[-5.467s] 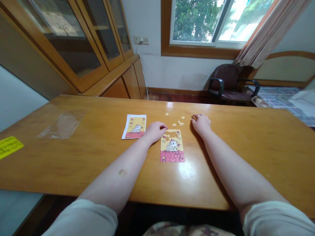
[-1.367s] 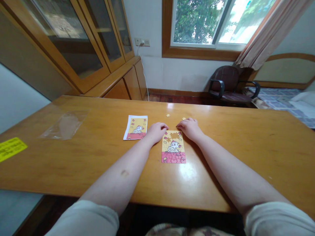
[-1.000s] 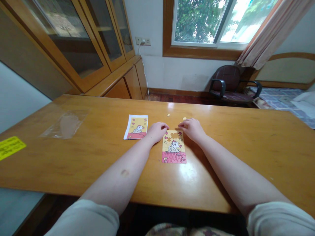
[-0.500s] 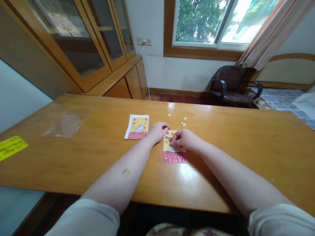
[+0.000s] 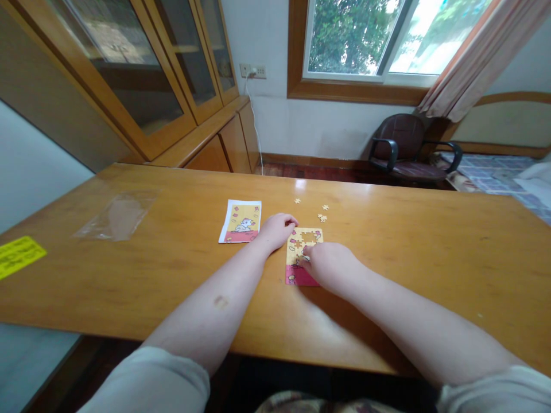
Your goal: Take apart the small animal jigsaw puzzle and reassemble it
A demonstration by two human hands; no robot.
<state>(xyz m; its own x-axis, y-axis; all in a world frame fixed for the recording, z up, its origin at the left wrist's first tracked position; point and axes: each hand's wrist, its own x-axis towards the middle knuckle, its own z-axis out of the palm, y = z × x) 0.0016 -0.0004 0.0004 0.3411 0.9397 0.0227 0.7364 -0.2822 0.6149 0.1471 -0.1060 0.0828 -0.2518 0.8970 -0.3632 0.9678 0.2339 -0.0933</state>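
Note:
A small jigsaw puzzle (image 5: 291, 275) lies on the table, yellow above and pink below, with a white cartoon animal partly covered by my hand. Gaps show in its upper part. My right hand (image 5: 329, 264) is over the puzzle's middle, thumb and index finger pinched at its surface on what looks like a puzzle piece, mostly hidden. At the upper left corner of the puzzle rests my left hand (image 5: 279, 229), fingers bent with the tips down by the edge, nothing seen in them. Several loose puzzle pieces (image 5: 322, 218) lie beyond the puzzle.
Left of my left hand lies a reference picture card (image 5: 241, 222). Farther left are a clear plastic bag (image 5: 123, 217) and a yellow label (image 5: 20, 256) on the wooden table (image 5: 172, 275). A cabinet (image 5: 172, 132) and an office chair (image 5: 400, 146) stand beyond.
My right hand has moved slightly down and toward me over the puzzle, uncovering gaps in the upper part. My left hand has stayed in place.

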